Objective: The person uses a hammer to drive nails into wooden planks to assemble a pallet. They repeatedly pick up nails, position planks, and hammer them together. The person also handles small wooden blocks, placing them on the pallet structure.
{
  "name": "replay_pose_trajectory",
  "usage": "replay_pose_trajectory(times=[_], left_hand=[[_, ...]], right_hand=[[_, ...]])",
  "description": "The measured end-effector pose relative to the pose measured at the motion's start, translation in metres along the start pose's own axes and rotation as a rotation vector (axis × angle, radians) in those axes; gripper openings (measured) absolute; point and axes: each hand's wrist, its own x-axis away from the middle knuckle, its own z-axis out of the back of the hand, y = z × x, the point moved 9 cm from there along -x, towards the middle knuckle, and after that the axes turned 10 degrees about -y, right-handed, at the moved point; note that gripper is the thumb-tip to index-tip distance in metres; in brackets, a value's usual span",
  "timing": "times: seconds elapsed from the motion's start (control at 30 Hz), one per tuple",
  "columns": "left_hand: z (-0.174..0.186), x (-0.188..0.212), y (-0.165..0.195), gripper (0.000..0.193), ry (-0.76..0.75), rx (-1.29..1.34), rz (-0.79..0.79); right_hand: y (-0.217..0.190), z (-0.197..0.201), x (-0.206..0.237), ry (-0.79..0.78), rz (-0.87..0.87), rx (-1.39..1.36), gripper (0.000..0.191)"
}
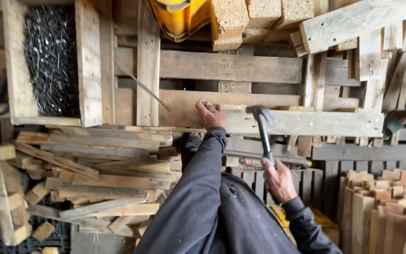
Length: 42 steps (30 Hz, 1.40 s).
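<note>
**A:** Mid-nailing by the look of it. Left hand (210, 114) pinched shut at the near end of the pale plank (306, 123) across the pallet (231, 67), probably steadying a nail, too small to confirm. Right hand (278, 179) wrapped tight round the hammer (264, 131) handle, head raised just beside the plank edge.

**B:** Agreed, looks like setting the nail. Calls for a light, square tap, fingertips kept clear. Box of dark nails (50, 59) up left, well apart.

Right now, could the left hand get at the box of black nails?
Probably yes, with a stretch. The left hand rests on the plank, and the box of nails sits open farther left. Only flat pallet boards lie between; nothing blocks the way.
</note>
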Motion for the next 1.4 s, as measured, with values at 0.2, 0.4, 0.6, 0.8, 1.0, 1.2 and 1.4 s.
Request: replay_pose_trajectory(times=[0.2,0.4,0.6,0.8,1.0,1.2,1.4], left_hand=[[-0.009,0.005,-0.020,0.020,-0.093,0.271,0.121],[-0.014,0.014,-0.032,0.016,-0.614,0.970,0.499],[-0.005,0.047,-0.019,0.015,-0.971,1.125,0.652],[-0.013,0.064,-0.030,0.021,-1.004,1.073,0.512],[-0.020,0.052,-0.025,0.012,-0.880,0.535,0.014],[-0.022,0.050,-0.024,0.008,-0.862,0.628,0.015],[-0.008,0.052,-0.022,0.009,-1.011,1.038,0.458]], right_hand=[[0.011,0.025,0.016,0.120,0.108,-0.139,0.027],[0.050,0.009,-0.005,0.094,0.085,0.018,0.028],[0.061,0.004,0.022,0.035,-0.006,-0.228,0.030],[0.059,-0.010,0.029,0.068,0.050,-0.038,0.036],[0.073,-0.004,0.016,0.031,-0.046,0.003,0.047],[0.061,0.004,0.038,0.118,0.098,0.106,0.051],[0.077,-0.019,0.020,0.022,-0.075,0.021,0.048]])
